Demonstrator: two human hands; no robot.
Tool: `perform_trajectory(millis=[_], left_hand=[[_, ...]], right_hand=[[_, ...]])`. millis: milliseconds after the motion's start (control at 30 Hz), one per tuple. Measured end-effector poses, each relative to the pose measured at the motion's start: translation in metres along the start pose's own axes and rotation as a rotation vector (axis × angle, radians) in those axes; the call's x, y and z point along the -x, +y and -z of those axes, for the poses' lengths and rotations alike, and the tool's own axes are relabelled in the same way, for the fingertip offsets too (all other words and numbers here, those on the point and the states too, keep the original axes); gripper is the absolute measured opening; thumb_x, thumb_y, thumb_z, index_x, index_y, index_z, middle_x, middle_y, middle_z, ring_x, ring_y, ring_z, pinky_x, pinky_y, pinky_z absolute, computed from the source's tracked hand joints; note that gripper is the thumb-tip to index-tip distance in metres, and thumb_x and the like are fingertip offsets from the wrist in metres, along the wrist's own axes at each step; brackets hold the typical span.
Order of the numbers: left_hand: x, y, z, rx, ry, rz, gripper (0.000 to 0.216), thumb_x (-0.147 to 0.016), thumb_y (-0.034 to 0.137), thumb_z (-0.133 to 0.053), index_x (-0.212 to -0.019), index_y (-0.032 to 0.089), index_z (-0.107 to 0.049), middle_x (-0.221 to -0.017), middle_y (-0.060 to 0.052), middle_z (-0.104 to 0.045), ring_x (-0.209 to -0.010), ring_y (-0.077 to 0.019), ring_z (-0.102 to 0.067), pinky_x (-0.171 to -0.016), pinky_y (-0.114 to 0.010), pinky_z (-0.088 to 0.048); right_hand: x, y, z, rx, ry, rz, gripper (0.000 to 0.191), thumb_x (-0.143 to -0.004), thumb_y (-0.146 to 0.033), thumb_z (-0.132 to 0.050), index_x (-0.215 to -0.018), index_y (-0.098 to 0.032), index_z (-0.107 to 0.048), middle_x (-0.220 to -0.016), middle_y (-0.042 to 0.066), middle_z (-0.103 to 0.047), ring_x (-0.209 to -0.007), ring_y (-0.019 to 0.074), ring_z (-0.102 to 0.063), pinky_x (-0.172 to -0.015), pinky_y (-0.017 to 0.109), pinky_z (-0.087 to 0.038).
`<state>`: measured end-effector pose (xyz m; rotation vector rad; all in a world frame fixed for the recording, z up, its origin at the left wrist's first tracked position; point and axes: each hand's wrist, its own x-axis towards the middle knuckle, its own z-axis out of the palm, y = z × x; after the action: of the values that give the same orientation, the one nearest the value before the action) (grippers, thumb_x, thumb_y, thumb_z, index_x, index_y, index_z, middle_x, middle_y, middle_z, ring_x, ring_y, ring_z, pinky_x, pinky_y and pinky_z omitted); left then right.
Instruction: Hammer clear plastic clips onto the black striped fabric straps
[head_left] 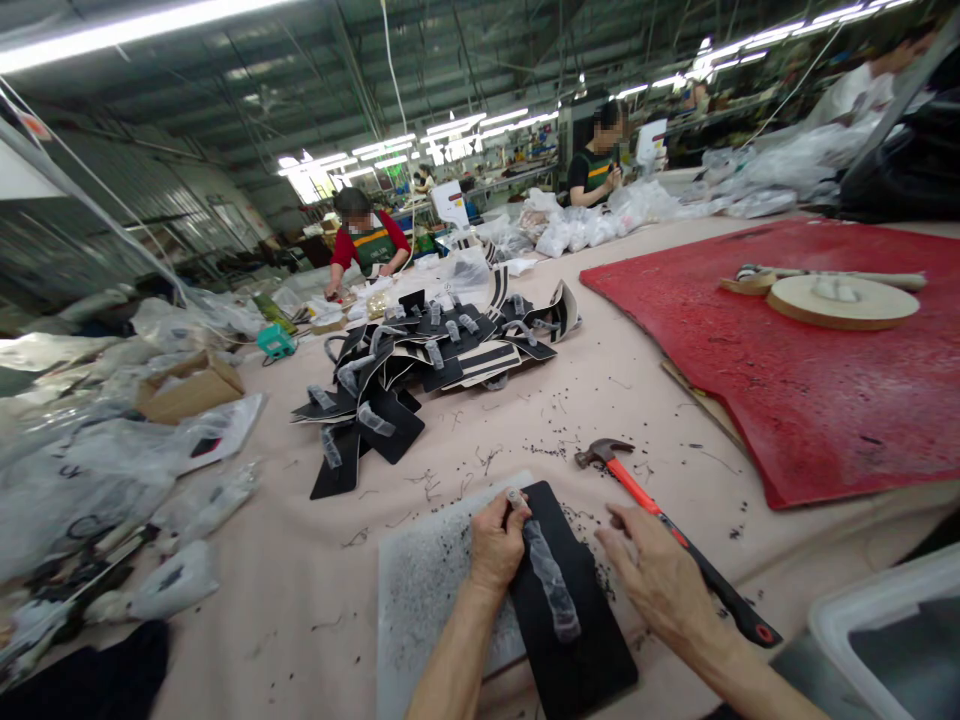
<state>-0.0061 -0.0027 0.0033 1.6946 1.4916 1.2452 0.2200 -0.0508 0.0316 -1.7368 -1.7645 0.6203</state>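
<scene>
My left hand is closed at the upper left edge of a black panel, its thumb and fingers pinching a short pale rod. Whether the rod is separate from the panel's strap, I cannot tell. Clear plastic wraps the strap running down the panel. The panel lies partly over a grey-white slab strewn with black bits. To the right, my right hand is open, fingers apart, just left of a claw hammer with a red and black handle. The hammer lies on the table.
A pile of black and striped panels with wrapped straps lies ahead. A red sheet carries a tape roll. A plastic bin stands lower right; bags and a cardboard box crowd the left. Co-workers sit across the table.
</scene>
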Motion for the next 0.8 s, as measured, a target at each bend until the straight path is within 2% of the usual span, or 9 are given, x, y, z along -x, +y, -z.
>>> perform_trajectory(millis=[100, 200, 300, 433, 500, 567, 633, 700, 800], left_hand=[[0.0, 0.001, 0.0, -0.031, -0.044, -0.046, 0.017, -0.087, 0.021, -0.058, -0.095, 0.022, -0.073, -0.092, -0.006, -0.077, -0.085, -0.0222, -0.072, -0.082, -0.032, -0.054], [0.0, 0.0, 0.0, -0.028, -0.055, -0.05, 0.017, -0.088, 0.021, -0.056, -0.092, 0.022, -0.073, -0.089, -0.006, -0.076, -0.084, -0.022, -0.07, -0.082, -0.031, -0.053], [0.0, 0.0, 0.0, -0.02, -0.06, -0.053, 0.017, -0.088, 0.019, -0.056, -0.091, 0.022, -0.073, -0.087, -0.006, -0.075, -0.082, -0.0215, -0.069, -0.08, -0.03, -0.052], [0.0, 0.0, 0.0, -0.007, -0.071, -0.062, 0.018, -0.088, 0.017, -0.055, -0.091, 0.022, -0.071, -0.084, -0.005, -0.074, -0.077, -0.0203, -0.068, -0.075, -0.028, -0.05], [0.001, 0.001, -0.001, -0.003, -0.08, -0.055, 0.017, -0.088, 0.017, -0.054, -0.09, 0.023, -0.071, -0.082, -0.004, -0.073, -0.076, -0.0204, -0.067, -0.074, -0.027, -0.049], [0.001, 0.001, -0.001, 0.008, -0.078, -0.051, 0.017, -0.087, 0.017, -0.054, -0.089, 0.023, -0.07, -0.081, -0.004, -0.072, -0.076, -0.0205, -0.067, -0.075, -0.028, -0.049], [0.001, 0.002, -0.001, 0.018, -0.07, -0.052, 0.017, -0.087, 0.017, -0.054, -0.088, 0.023, -0.07, -0.081, -0.004, -0.072, -0.076, -0.0204, -0.067, -0.075, -0.028, -0.049], [0.0, 0.002, -0.001, 0.007, -0.067, -0.052, 0.017, -0.086, 0.017, -0.054, -0.087, 0.022, -0.07, -0.079, -0.004, -0.071, -0.073, -0.02, -0.066, -0.072, -0.027, -0.048], [0.0, 0.0, -0.001, -0.017, -0.064, -0.056, 0.018, -0.085, 0.015, -0.054, -0.086, 0.022, -0.07, -0.077, -0.003, -0.071, -0.071, -0.0199, -0.065, -0.07, -0.028, -0.048]], right_hand=[[-0.016, 0.045, 0.019, 0.384, 0.051, -0.006, 0.03, -0.085, -0.034, -0.053, -0.104, -0.012, -0.06, -0.105, 0.021, -0.061, -0.098, 0.0347, -0.054, -0.087, 0.048, -0.042], [-0.028, 0.067, 0.032, 0.227, -0.11, -0.205, 0.009, -0.079, -0.026, -0.054, -0.084, -0.018, -0.054, -0.086, 0.014, -0.058, -0.081, 0.0275, -0.054, -0.075, 0.041, -0.043], [-0.037, 0.057, 0.043, -0.083, -0.296, -0.37, 0.003, -0.076, -0.023, -0.05, -0.074, -0.021, -0.049, -0.071, 0.005, -0.054, -0.064, 0.0191, -0.052, -0.06, 0.032, -0.043], [-0.037, 0.012, 0.056, -0.27, -0.406, -0.405, 0.014, -0.084, -0.033, -0.041, -0.078, -0.022, -0.047, -0.066, 0.0, -0.052, -0.046, 0.0122, -0.045, -0.042, 0.024, -0.036], [-0.032, -0.013, 0.06, -0.318, -0.341, -0.333, 0.026, -0.09, -0.046, -0.038, -0.077, -0.024, -0.044, -0.062, -0.003, -0.049, -0.043, 0.0111, -0.041, -0.04, 0.023, -0.032], [-0.027, -0.032, 0.061, -0.269, -0.22, -0.139, 0.036, -0.094, -0.055, -0.036, -0.076, -0.024, -0.043, -0.058, -0.003, -0.048, -0.045, 0.0117, -0.042, -0.044, 0.024, -0.032], [-0.023, -0.042, 0.061, -0.103, -0.134, 0.078, 0.037, -0.095, -0.054, -0.035, -0.076, -0.024, -0.046, -0.056, -0.002, -0.049, -0.047, 0.013, -0.044, -0.049, 0.027, -0.031], [-0.022, -0.045, 0.061, 0.095, -0.155, 0.208, 0.031, -0.094, -0.047, -0.038, -0.078, -0.023, -0.049, -0.055, 0.0, -0.053, -0.046, 0.0138, -0.043, -0.05, 0.029, -0.026], [-0.028, -0.052, 0.074, 0.283, -0.274, 0.271, 0.024, -0.092, -0.04, -0.042, -0.079, -0.023, -0.052, -0.055, 0.002, -0.056, -0.044, 0.0135, -0.041, -0.05, 0.03, -0.019]])
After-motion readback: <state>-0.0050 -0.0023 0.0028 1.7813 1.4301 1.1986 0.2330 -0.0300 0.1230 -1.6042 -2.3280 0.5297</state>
